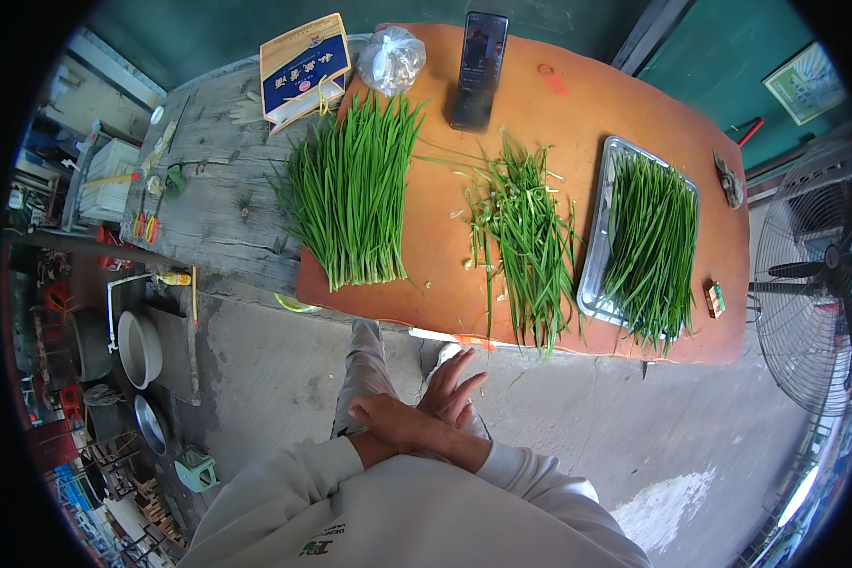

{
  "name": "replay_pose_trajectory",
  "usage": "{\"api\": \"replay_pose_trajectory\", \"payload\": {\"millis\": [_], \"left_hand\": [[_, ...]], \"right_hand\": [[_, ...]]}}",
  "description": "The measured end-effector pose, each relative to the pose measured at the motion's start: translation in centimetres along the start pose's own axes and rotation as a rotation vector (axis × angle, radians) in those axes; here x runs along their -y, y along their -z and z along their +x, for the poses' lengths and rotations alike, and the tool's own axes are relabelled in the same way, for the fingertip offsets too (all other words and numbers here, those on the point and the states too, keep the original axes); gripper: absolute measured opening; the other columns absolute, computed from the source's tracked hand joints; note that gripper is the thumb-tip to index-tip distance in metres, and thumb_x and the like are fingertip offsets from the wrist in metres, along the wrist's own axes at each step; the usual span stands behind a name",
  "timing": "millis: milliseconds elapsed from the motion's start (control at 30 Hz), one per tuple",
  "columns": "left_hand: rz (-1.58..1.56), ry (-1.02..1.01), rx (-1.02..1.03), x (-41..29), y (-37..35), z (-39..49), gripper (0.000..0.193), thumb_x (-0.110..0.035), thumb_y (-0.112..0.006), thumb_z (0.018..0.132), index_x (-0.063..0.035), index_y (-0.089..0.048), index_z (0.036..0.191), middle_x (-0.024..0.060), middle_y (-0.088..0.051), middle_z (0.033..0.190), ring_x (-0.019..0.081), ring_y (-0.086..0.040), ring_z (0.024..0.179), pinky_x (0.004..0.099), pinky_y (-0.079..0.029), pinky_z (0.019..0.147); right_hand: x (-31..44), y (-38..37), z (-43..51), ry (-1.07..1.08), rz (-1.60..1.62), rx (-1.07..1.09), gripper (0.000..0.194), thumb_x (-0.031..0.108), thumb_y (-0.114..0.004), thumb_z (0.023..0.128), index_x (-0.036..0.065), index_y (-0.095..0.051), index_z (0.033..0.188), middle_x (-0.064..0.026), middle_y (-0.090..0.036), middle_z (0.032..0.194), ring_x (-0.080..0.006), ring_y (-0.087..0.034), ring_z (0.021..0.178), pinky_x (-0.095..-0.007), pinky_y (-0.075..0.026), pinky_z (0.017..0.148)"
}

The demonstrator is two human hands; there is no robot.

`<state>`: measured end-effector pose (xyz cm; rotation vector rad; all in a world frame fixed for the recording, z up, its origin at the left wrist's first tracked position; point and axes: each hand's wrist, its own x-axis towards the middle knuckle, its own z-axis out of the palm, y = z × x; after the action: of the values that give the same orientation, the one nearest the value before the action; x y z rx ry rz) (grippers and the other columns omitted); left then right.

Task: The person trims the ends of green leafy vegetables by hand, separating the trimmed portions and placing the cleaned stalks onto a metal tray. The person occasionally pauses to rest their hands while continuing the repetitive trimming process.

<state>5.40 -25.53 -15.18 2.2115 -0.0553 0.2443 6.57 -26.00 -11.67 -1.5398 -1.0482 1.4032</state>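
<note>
My wrists are crossed in front of my body, with the right forearm over the left. My left hand (452,392) points to the right of the crossing, fingers spread and nothing in them. My right hand (380,417) lies to the left; its fingers are mostly hidden. Before me, on an orange-brown table cover (440,213), lies a thick, aligned bundle of garlic chives (358,199). A looser, tangled heap of chives (529,241) sits in the middle, with pale scraps around it. More chives (650,241) lie in a metal tray (595,273) at the right, some hanging over its near edge.
A phone (483,50) stands upright at the back, beside a knotted plastic bag (392,60) and a printed paper bag (305,67). Scissors (145,226) rest on the weathered wood (220,170). A small box (715,299) is near the right edge, beside a large fan (823,270).
</note>
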Motion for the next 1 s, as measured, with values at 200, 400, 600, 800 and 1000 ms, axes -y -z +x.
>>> {"api": "replay_pose_trajectory", "payload": {"millis": [200,400,600,800,1000], "left_hand": [[0.001,0.023,-0.060,0.5,-0.3,-0.3,0.067,-0.005,-0.064,0.074,-0.0019,-0.050,0.139,0.0268,-0.029,0.158,0.0461,-0.033,0.144,0.0570,-0.032,0.115],[-0.232,0.021,0.374,4.5,-2.9,-2.7,0.045,-0.011,-0.066,0.080,-0.0026,-0.060,0.124,0.0202,-0.060,0.133,0.0333,-0.060,0.122,0.0462,-0.049,0.096],[-0.202,0.291,0.603,4.0,-3.2,-4.7,0.041,-0.012,-0.066,0.081,-0.0037,-0.061,0.121,0.0193,-0.061,0.128,0.0330,-0.061,0.119,0.0457,-0.050,0.094],[-0.194,0.322,0.607,3.3,-2.5,-4.2,0.038,-0.014,-0.065,0.082,-0.0048,-0.063,0.118,0.0183,-0.063,0.123,0.0327,-0.062,0.116,0.0452,-0.050,0.091],[-0.229,0.334,0.606,3.5,-3.1,-3.6,0.034,-0.015,-0.065,0.083,-0.0060,-0.064,0.116,0.0173,-0.065,0.118,0.0324,-0.063,0.112,0.0447,-0.051,0.089]], "right_hand": [[-0.9,-0.2,0.6,0.054,-0.007,0.002,0.025,0.022,-0.052,0.099,0.001,-0.065,0.105,-0.0228,-0.070,0.102,-0.0414,-0.066,0.097,-0.0473,-0.050,0.086],[-1.2,0.4,1.2,0.014,0.016,0.111,0.035,0.034,-0.056,0.101,0.001,-0.064,0.111,-0.0234,-0.070,0.105,-0.0401,-0.068,0.099,-0.0460,-0.052,0.086],[-1.3,1.1,1.0,-0.083,-0.040,0.141,0.042,0.041,-0.057,0.102,-0.001,-0.065,0.107,-0.0225,-0.071,0.106,-0.0386,-0.068,0.100,-0.0447,-0.052,0.087],[-1.7,0.5,1.4,-0.062,0.007,0.192,0.043,0.042,-0.059,0.100,0.000,-0.066,0.109,-0.0200,-0.072,0.106,-0.0347,-0.069,0.100,-0.0432,-0.053,0.088],[-2.2,0.5,1.6,-0.001,0.056,0.190,0.044,0.040,-0.060,0.099,-0.002,-0.067,0.109,-0.0211,-0.072,0.105,-0.0334,-0.069,0.098,-0.0417,-0.052,0.087]]}}
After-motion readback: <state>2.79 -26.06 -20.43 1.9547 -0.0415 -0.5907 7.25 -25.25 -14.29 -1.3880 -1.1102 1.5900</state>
